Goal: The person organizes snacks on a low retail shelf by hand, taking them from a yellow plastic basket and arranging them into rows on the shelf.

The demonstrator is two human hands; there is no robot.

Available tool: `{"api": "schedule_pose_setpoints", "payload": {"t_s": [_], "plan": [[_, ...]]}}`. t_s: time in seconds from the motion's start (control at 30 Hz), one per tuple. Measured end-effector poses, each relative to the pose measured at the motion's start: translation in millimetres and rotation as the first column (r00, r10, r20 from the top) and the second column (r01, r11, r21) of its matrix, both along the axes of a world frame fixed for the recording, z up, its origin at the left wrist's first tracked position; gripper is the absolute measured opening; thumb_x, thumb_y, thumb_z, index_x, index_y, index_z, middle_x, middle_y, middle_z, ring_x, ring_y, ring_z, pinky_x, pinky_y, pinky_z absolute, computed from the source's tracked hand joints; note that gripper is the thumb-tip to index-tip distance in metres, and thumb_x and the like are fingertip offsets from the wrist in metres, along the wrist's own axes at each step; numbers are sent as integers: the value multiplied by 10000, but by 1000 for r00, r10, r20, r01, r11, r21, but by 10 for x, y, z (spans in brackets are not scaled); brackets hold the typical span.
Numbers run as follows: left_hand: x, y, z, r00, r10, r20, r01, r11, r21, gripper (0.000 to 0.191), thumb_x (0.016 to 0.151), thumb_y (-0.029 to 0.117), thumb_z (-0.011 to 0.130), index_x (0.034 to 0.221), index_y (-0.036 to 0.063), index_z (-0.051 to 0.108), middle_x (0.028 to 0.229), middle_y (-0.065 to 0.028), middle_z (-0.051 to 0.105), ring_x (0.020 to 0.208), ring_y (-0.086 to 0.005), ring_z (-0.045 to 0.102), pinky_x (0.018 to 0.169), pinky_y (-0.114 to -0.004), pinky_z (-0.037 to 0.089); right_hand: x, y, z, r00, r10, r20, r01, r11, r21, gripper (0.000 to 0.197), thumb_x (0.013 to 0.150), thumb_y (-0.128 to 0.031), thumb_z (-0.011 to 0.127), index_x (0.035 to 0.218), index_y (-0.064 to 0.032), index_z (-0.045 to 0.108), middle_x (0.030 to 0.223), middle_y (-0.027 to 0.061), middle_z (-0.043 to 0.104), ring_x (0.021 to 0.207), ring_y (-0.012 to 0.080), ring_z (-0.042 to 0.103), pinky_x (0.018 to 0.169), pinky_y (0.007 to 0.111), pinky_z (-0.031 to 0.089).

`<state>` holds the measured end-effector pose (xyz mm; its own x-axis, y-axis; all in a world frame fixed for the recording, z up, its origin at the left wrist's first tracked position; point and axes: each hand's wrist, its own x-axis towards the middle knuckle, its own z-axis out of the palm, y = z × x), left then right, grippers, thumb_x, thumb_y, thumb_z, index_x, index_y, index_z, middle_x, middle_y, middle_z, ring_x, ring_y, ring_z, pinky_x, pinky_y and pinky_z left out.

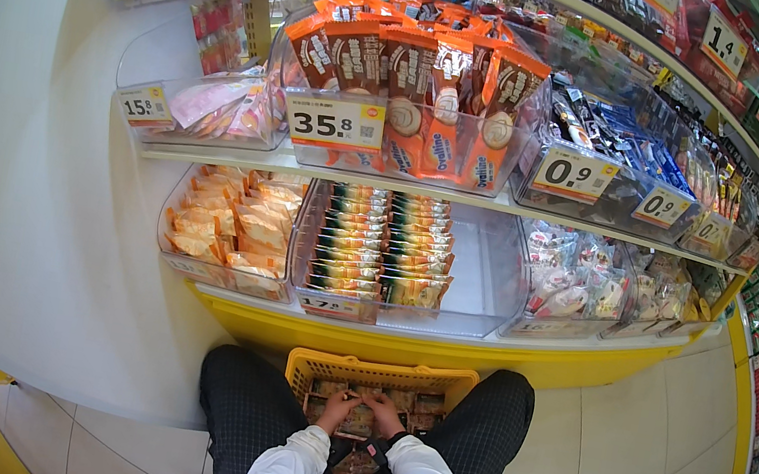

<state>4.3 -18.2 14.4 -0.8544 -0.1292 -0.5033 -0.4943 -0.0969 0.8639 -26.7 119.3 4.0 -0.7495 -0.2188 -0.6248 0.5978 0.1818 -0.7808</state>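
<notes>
My left hand (337,411) and my right hand (383,414) come together over a yellow plastic shopping basket (383,370) between my knees. Their fingertips meet at the upper edge of a wrapped snack packet (356,423) and appear to pinch it. Several similar packets (401,399) lie in rows in the basket, partly covered by my hands and wrists. Another brownish packet (355,467) shows nearer my lap, below my wrists.
Ahead stands a shelf with a yellow base (435,352). On its lowest level, a clear bin (484,271) holds two rows of upright packets at its left. Orange-wrapped snacks (267,228) and white-wrapped sweets (575,271) flank it. Ovaltine packs (414,83) stand above. A white panel (52,194) rises left.
</notes>
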Motion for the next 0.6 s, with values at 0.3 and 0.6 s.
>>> {"api": "schedule_pose_setpoints", "payload": {"t_s": [0.3, 0.6], "plan": [[57, -92, -359, 993, 111, -30, -113, 993, -42, 299, 737, 241, 629, 897, 0, 553, 637, -52, 539, 516, -126, 489, 432, -267, 355, 57, -89, 25, 987, -63, 149, 105, 951, -291, 412, 798, -238, 572, 1092, 29, 462, 978, 116, 547, 839, 200, 547, 654, 317, 452], [36, 104, 26, 979, 202, 26, -202, 979, -23, 340, 728, 274, 637, 862, -22, 537, 604, -39, 512, 499, -124, 473, 424, -272, 386, 15, 43, -510, 987, -115, 108, 138, 961, -238, 350, 798, -208, 573, 1055, 4, 466, 910, 86, 551, 746, 174, 553, 618, 289, 455]]}}
